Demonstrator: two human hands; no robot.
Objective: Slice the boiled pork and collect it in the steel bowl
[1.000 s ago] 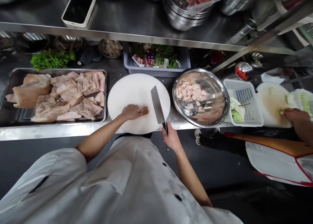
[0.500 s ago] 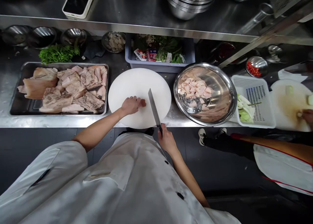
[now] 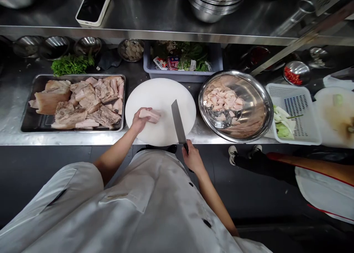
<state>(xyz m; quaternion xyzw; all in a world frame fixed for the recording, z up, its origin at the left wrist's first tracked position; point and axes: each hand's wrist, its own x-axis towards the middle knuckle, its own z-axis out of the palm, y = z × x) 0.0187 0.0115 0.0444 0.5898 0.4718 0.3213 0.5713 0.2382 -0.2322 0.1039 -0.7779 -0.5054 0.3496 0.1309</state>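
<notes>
At a steel desk (image 3: 11, 122), holding a meat strip (image 3: 152, 115) in the half-curled left hand (image 3: 139, 121) over the round board (image 3: 157, 91), gripping a cleaver (image 3: 178, 121) in the closed right hand (image 3: 193, 158).

Stained board (image 3: 329, 113) (rightmost) partly offscreen

Looks forward and down from the wearer's head, with the white jacket (image 3: 121, 220) nearest, filling the lower part. Faces the round cutting board (image 3: 160, 92) farther off, near mid-frame, and reaches wide from metal tray (image 3: 49, 119) to white basket (image 3: 305, 129).
</notes>
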